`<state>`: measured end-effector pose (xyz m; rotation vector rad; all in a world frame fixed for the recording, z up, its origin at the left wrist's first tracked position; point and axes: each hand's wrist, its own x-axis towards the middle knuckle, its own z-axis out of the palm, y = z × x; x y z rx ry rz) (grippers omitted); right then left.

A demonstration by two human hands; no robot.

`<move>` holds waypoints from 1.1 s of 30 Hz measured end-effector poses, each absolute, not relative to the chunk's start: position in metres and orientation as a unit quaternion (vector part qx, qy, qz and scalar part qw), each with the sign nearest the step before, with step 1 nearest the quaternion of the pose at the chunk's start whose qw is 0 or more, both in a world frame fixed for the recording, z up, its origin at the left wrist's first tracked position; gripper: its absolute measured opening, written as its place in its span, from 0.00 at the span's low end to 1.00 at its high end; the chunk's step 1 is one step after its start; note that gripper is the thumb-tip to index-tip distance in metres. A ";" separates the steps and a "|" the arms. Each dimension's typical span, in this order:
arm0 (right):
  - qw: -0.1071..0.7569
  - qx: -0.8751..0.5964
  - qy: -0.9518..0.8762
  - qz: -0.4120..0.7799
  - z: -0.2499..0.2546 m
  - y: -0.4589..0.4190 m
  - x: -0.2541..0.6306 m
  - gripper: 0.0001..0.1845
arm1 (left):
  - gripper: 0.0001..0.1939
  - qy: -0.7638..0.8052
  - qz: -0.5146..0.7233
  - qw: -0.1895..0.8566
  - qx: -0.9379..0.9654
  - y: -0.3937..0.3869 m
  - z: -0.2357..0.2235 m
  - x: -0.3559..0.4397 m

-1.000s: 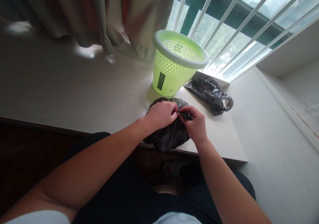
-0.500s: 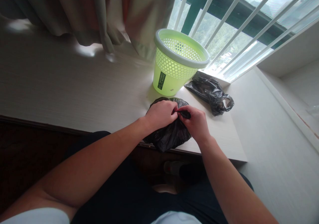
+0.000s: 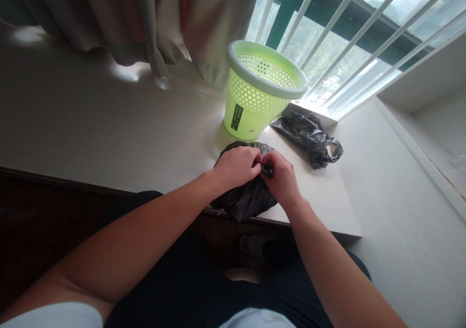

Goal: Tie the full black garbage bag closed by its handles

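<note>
A full black garbage bag (image 3: pixel 247 201) rests at the front edge of the pale wooden ledge (image 3: pixel 145 133). My left hand (image 3: pixel 238 165) lies over its top, with the fingers closed on the gathered plastic. Close beside it, my right hand (image 3: pixel 282 177) pinches the twisted neck of the same bag, and a small dark tuft shows between its fingers and thumb. The fingertips of both hands almost meet, and they partly hide the bag's neck. Just behind the bag stands an upright green wastebasket (image 3: pixel 251 92) with a grey rim and a perforated upper wall.
Right of the wastebasket lies a second, crumpled black plastic bag (image 3: pixel 309 136) with a looped handle. White window bars (image 3: pixel 331 24) rise behind it, and a curtain (image 3: pixel 145 22) hangs at the back left. A white side panel (image 3: pixel 400 187) bounds the ledge on the right.
My right hand has shifted slightly left, closer to my left hand, and the pinched tuft of plastic looks more bunched. My left hand and the wastebasket stay put.
</note>
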<state>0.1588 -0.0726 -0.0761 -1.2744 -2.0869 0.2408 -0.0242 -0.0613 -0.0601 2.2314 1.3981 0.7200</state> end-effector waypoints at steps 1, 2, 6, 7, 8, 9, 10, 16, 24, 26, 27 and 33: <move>0.337 -0.489 -0.799 0.092 -0.076 -0.073 0.158 0.08 | 0.06 0.502 0.258 0.204 0.800 -0.061 -0.060 -0.024; 0.338 -0.490 -0.798 0.094 -0.077 -0.073 0.157 0.08 | 0.06 0.502 0.257 0.205 0.800 -0.061 -0.060 -0.024; 0.341 -0.509 -0.784 0.101 -0.075 -0.074 0.156 0.12 | 0.06 0.500 0.254 0.200 0.804 -0.061 -0.060 -0.025; 0.339 -0.514 -0.782 0.100 -0.075 -0.075 0.156 0.13 | 0.06 0.500 0.254 0.199 0.804 -0.061 -0.061 -0.025; 0.335 -0.520 -0.780 0.096 -0.075 -0.075 0.156 0.12 | 0.07 0.500 0.254 0.200 0.804 -0.061 -0.061 -0.024; 0.330 -0.525 -0.780 0.090 -0.075 -0.076 0.157 0.11 | 0.07 0.500 0.254 0.201 0.803 -0.062 -0.061 -0.024; 0.324 -0.530 -0.779 0.084 -0.075 -0.076 0.157 0.10 | 0.07 0.499 0.255 0.204 0.803 -0.062 -0.061 -0.024; 0.329 -0.544 -0.770 0.049 -0.083 -0.078 0.157 0.08 | 0.07 0.487 0.269 0.230 0.798 -0.062 -0.059 -0.024; 0.369 -0.492 -0.788 0.036 -0.087 -0.081 0.161 0.11 | 0.10 0.460 0.313 0.275 0.784 -0.050 -0.062 -0.029; 0.378 -0.482 -0.789 0.038 -0.087 -0.082 0.161 0.11 | 0.10 0.458 0.311 0.276 0.785 -0.049 -0.063 -0.030; 0.381 -0.480 -0.789 0.041 -0.086 -0.082 0.160 0.11 | 0.10 0.456 0.310 0.277 0.787 -0.049 -0.063 -0.030; 0.394 -0.473 -0.786 0.051 -0.085 -0.082 0.159 0.12 | 0.10 0.452 0.296 0.274 0.796 -0.049 -0.063 -0.030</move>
